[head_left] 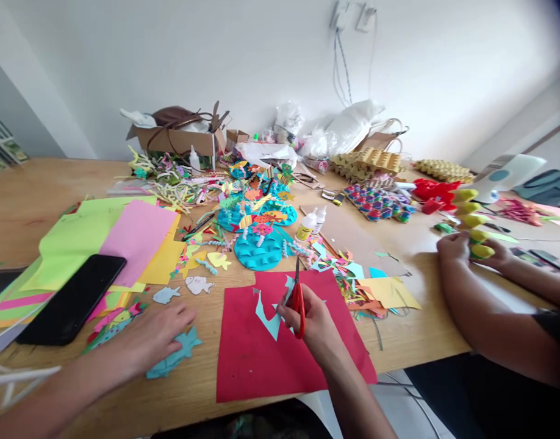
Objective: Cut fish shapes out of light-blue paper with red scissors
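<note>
My right hand [314,323] grips a pair of red-handled scissors [300,308], their dark blades pointing up and away from me. A strip of light blue paper shows beside the thumb. Beneath them, light blue paper scraps [267,320] lie on a red sheet [247,372]. On the left, my left hand [161,332] rests low over the table with fingers loosely stretched. Its fingertips are beside light blue paper fish cutouts [183,352], partly covered by the hand. A white-grey fish [199,285], a pale blue fish [166,295] and a yellow fish [219,260] lie beyond it.
A phone [74,299] lies on coloured paper sheets [74,244] at left. Ahead stand a blue egg-carton piece [258,251] with paper fish and glue bottles [306,225]. Paper scraps [362,292] lie right. A co-worker's hands [458,249] hold a yellow carton strip [468,221].
</note>
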`<state>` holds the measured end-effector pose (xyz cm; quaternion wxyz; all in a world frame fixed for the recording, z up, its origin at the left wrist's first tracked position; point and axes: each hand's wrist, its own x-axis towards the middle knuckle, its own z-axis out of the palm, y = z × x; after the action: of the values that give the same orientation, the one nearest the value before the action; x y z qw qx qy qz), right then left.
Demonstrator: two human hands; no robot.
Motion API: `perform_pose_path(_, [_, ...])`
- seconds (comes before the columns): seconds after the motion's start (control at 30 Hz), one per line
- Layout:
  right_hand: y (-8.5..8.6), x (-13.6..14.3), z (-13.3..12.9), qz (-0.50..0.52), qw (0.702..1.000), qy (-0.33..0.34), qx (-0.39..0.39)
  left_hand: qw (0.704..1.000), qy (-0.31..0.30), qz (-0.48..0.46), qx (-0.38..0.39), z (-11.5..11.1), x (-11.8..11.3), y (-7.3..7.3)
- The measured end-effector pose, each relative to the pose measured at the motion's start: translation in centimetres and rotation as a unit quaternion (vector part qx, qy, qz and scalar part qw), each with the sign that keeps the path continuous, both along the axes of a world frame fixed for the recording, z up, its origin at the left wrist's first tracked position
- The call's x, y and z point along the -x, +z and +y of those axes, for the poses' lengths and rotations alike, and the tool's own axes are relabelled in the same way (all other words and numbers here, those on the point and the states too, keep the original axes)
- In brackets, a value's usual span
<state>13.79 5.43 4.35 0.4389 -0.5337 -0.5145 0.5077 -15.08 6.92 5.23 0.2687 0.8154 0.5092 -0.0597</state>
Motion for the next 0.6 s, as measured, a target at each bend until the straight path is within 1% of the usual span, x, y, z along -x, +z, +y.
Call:
perform_pose_path(0.07, [0.7, -1.3, 0.1, -0.032, 0.998, -0.038, -0.027, 0.998, 0.008, 0.017, -0.053, -0.2, -0.2, -0.1])
perform_pose_path(0.13, [1.4, -3.2, 0.5, -0.080, 0.992, -0.077, -0.053, 0.995, 0.025, -0.003, -0.096, -0.3, -0.5, -0.4])
perform_pose_path(0.23, [2.2, -7.1, 1.6, -0.136, 0.979, -0.136, -0.070, 0.992, 0.039, -0.045, -0.109, -0.5, -1.4, -1.1])
perform_pose_path(0.3, [2.4, -10.0, 2.5, -0.185, 0.964, -0.174, -0.073, 0.989, 0.039, -0.093, -0.109, -0.8, -2.5, -1.5])
perform_pose_path(0.37, [2.1, -12.6, 3.4, -0.245, 0.945, -0.206, -0.067, 0.984, 0.040, -0.136, -0.109, -1.0, -3.8, -1.8])
perform_pose_path(0.43, [1.4, -14.7, 4.1, -0.314, 0.919, -0.234, -0.052, 0.980, 0.041, -0.161, -0.106, -1.1, -5.1, -1.9])
perform_pose_path(0.53, [0.5, -16.7, 4.2, -0.408, 0.878, -0.250, -0.023, 0.979, 0.031, -0.174, -0.106, -1.0, -6.6, -2.2])
perform_pose_path(0.6, [0.3, -17.5, 3.8, -0.454, 0.855, -0.248, -0.021, 0.979, 0.024, -0.174, -0.106, -0.9, -7.2, -2.5])
